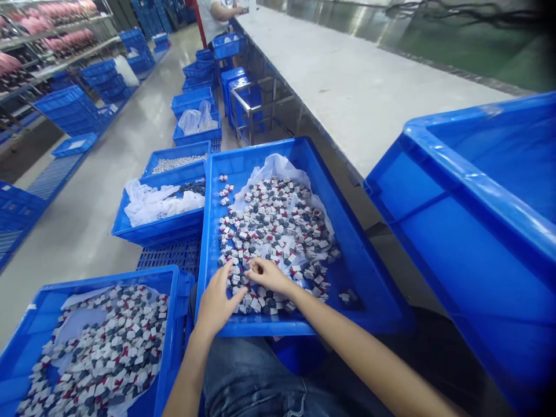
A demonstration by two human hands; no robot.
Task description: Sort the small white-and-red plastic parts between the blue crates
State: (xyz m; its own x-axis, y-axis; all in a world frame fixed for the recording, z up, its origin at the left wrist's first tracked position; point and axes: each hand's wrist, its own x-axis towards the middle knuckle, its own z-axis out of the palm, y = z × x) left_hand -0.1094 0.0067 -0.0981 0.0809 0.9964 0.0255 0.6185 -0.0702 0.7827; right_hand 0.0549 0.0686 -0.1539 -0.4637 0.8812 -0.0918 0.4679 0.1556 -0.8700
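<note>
A blue bin [369, 278] rests at the person's lap, holding a heap of small white, dark grey and red pieces [278, 214] on a clear plastic sheet [282, 165]. Over the near left part of the heap, my left hand [218, 298] is open, thumb and fingers apart, with nothing seen in it. Just to its right, my right hand [269, 275] has its thumb and index finger curled together among the pieces; whatever they may hold is too small to name.
Lower left, another blue bin [174, 289] holds similar pieces. A large blue bin [460, 185] rises at the right. Behind run a long pale table [339, 69] and more bins, one with white plastic [160, 202]. A person [212, 20] stands at the far end.
</note>
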